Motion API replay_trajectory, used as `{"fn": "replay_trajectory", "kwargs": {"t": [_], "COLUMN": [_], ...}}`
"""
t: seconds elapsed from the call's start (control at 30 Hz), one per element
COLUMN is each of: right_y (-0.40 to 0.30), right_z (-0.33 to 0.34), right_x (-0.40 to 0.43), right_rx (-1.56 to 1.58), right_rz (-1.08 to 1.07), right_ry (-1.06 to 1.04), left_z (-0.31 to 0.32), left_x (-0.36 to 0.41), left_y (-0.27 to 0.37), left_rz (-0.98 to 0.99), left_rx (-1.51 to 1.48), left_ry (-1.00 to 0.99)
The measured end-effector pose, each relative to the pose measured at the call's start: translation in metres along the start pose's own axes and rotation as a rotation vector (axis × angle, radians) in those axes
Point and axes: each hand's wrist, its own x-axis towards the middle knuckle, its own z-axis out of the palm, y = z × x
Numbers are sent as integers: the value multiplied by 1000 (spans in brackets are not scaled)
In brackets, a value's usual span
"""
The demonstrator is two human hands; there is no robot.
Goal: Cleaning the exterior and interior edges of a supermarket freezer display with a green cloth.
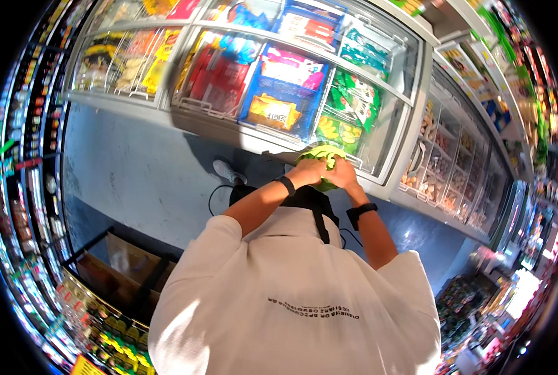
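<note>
My left hand [310, 171] and my right hand [340, 172] meet in front of my body, both closed on a yellow-green package [323, 152] whose contents I cannot make out. It is held at the near edge of a glass-topped chest freezer [279, 149]. Just beyond the hands, under the glass, lies a green bag with yellow pictures [339, 132]. To its left an orange bag [274, 111] rests in a blue basket [255, 89]. Each wrist wears a black band.
A second freezer with divided bins [440, 159] adjoins on the right. Stocked shelves [30, 117] line the far left. Cardboard boxes [126, 253] stand in a dark frame at lower left. Bluish floor [129, 164] lies between shelves and freezer.
</note>
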Motion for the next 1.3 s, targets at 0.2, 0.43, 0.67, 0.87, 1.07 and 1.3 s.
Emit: {"fn": "replay_trajectory", "kwargs": {"t": [0.2,0.43,0.67,0.87,1.07,1.3], "right_y": [-80,-180,-266,-375,-461,-448], "right_z": [28,56,130,148,172,142], "right_x": [29,34,68,137,203,210], "right_rx": [-3,-325,-194,-346,-256,-182], "right_rz": [-71,28,-141,-340,-583,-545], "right_ry": [-81,-92,124,-50,-96,-217], "left_z": [-18,-37,-111,-120,-157,-199], "left_x": [-62,-120,-206,-293,-331,-312], "left_y": [-82,-151,-226,-333,-348,-342], "left_rz": [117,157,-41,-392,-744,-571], "left_rx": [84,-16,-31,-257,-435,150], "left_ry": [226,351,328,548,720,860]}}
